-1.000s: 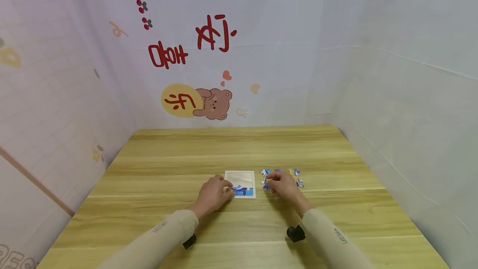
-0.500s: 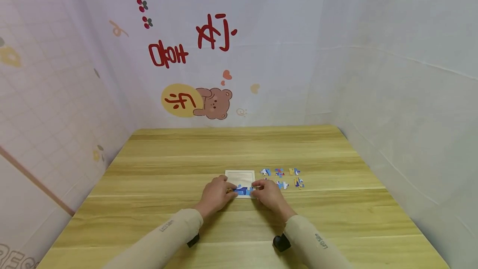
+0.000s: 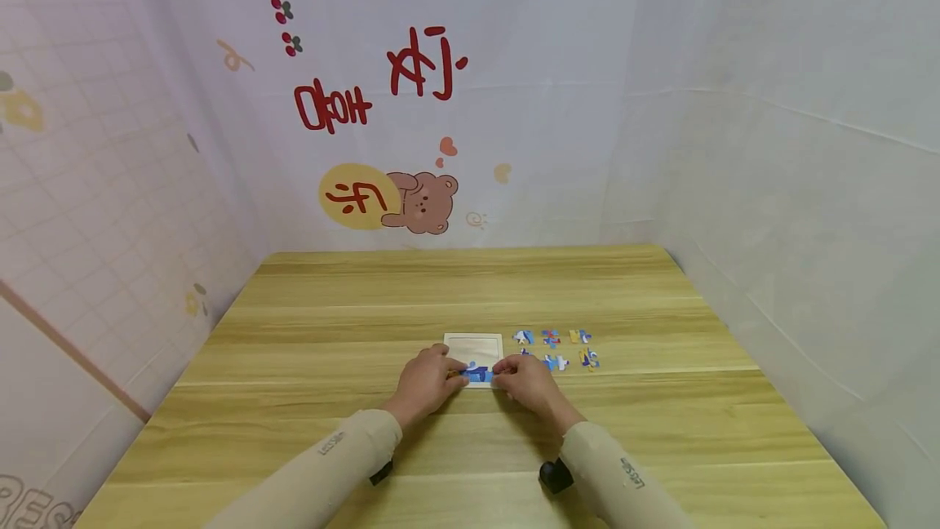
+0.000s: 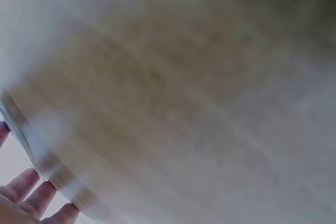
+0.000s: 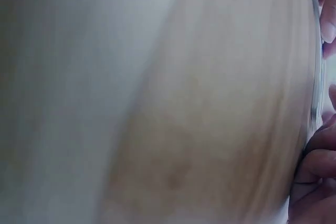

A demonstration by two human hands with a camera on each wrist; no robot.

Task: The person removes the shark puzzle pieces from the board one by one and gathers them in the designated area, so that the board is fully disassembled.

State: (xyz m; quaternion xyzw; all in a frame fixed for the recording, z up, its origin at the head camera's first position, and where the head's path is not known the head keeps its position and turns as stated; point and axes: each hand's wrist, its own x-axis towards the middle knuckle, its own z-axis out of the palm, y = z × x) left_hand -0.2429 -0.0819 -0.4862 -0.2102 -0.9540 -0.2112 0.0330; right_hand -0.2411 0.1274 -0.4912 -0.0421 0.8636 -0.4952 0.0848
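A white puzzle tray (image 3: 473, 337) lies on the wooden table in the head view, with a row of blue pieces (image 3: 477, 374) along its near side. My left hand (image 3: 424, 382) holds the tray's left edge, its thumb and forefinger reaching over the near left corner. At the opposite corner, my right hand (image 3: 529, 380) has thumb and forefinger around the right-end puzzle piece (image 3: 491, 377). Both hands partly cover the row's ends. Left fingers (image 4: 39, 198) show along a pale edge in the left wrist view. Curled right fingers (image 5: 317, 169) appear at the right wrist view's edge.
Several loose puzzle pieces (image 3: 556, 362) lie right of the tray, just beyond the right hand; one is partly hidden by it. The wooden table (image 3: 352, 300) meets printed cloth walls (image 3: 558, 145) at the back and sides.
My right hand has moved left from the loose pieces to the tray's near right corner, uncovering most of them. The left hand has stayed at the tray's left side.
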